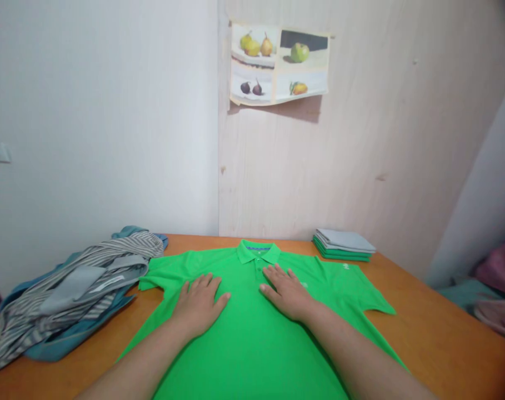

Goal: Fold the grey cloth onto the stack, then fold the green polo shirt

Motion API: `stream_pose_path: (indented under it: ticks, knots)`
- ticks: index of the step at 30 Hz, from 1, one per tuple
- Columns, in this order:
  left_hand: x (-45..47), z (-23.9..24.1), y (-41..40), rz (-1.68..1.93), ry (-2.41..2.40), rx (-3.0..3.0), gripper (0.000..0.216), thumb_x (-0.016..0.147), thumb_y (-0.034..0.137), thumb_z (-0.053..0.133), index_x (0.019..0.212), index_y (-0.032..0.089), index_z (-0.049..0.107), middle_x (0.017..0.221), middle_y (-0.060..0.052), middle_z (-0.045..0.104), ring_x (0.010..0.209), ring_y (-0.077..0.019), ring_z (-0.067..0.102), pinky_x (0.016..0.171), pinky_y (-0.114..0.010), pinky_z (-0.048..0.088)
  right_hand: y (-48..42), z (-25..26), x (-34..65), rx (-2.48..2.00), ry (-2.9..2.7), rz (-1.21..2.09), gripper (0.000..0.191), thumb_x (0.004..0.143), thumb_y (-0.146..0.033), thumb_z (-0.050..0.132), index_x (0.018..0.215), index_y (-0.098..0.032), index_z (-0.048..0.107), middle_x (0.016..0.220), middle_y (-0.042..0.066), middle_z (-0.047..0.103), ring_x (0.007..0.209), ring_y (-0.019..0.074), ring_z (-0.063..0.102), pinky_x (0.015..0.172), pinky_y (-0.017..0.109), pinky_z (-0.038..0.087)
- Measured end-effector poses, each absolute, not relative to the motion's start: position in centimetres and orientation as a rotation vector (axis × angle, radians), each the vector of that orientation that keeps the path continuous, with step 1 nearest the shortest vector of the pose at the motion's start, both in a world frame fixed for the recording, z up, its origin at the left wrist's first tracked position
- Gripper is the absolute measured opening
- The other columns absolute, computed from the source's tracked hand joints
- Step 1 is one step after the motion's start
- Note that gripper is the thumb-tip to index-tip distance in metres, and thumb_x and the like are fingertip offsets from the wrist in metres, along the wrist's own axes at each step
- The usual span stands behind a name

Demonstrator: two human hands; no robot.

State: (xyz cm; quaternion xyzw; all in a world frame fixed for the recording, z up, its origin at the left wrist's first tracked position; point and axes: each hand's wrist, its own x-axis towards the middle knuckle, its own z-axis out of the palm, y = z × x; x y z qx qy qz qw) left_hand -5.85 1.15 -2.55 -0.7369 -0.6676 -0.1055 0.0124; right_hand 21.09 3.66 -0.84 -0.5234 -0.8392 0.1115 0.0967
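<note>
A bright green polo shirt (252, 339) lies spread flat, front up, on an orange wooden table (439, 333), its collar toward the wall. My left hand (200, 303) rests palm down on the shirt's chest, left of the button placket, fingers stretched out. On the right side of the chest my right hand (288, 291) also lies flat, fingers spread and pointing toward the collar. Neither hand holds anything.
A heap of unfolded clothes (69, 294), striped grey and blue, lies on the table's left side. A small stack of folded grey and green shirts (344, 244) sits at the back right by the wall. A fruit picture (279, 64) hangs above. Pink fabric (500, 289) lies off the table at right.
</note>
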Motion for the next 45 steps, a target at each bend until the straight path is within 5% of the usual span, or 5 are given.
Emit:
stream_pose_path:
  ticks: [17, 22, 34, 45]
  knots:
    - [-5.9, -1.5, -0.1, -0.425, -2.141, -2.358, 0.064, 0.090, 0.068, 0.042, 0.138, 0.027, 0.052, 0.152, -0.010, 0.044, 0.143, -0.0310, 0.035, 0.117, -0.054, 0.024, 5.6, -4.3, 21.9, -1.616, -2.495, 0.126, 0.082, 0.092, -0.075, 0.022, 0.153, -0.022, 0.036, 0.160, 0.006, 0.029, 0.149, 0.0280, 0.019, 0.119, 0.057, 0.014]
    - [-7.9, -0.7, 1.6, -0.733, -2.210, -2.188, 0.040, 0.093, 0.050, 0.051, 0.119, 0.021, 0.064, 0.126, -0.007, 0.065, 0.119, -0.0219, 0.058, 0.102, -0.030, 0.043, 6.3, -5.6, 22.2, -1.580, -2.466, 0.080, 0.080, 0.091, -0.074, 0.024, 0.151, -0.024, 0.040, 0.159, 0.006, 0.032, 0.149, 0.0288, 0.022, 0.119, 0.057, 0.016]
    - [-17.3, 3.7, 5.0, -0.578, -2.485, -1.696, 0.022, 0.093, 0.027, 0.048, 0.093, 0.017, 0.068, 0.097, -0.010, 0.073, 0.093, -0.0234, 0.066, 0.075, -0.030, 0.046, 6.8, -6.4, 22.0, -1.537, -2.412, 0.099, 0.081, 0.089, -0.075, 0.027, 0.150, -0.022, 0.043, 0.158, 0.006, 0.033, 0.148, 0.0315, 0.023, 0.118, 0.060, 0.016]
    - [-16.5, 3.8, 7.2, -0.388, -2.336, -1.866, 0.022, 0.094, 0.024, 0.049, 0.101, 0.017, 0.068, 0.111, -0.014, 0.070, 0.108, -0.0260, 0.063, 0.094, -0.034, 0.045, 6.8, -6.6, 22.0, -1.554, -2.403, 0.096, 0.082, 0.088, -0.077, 0.027, 0.150, -0.025, 0.042, 0.158, 0.003, 0.032, 0.148, 0.0309, 0.022, 0.120, 0.059, 0.013]
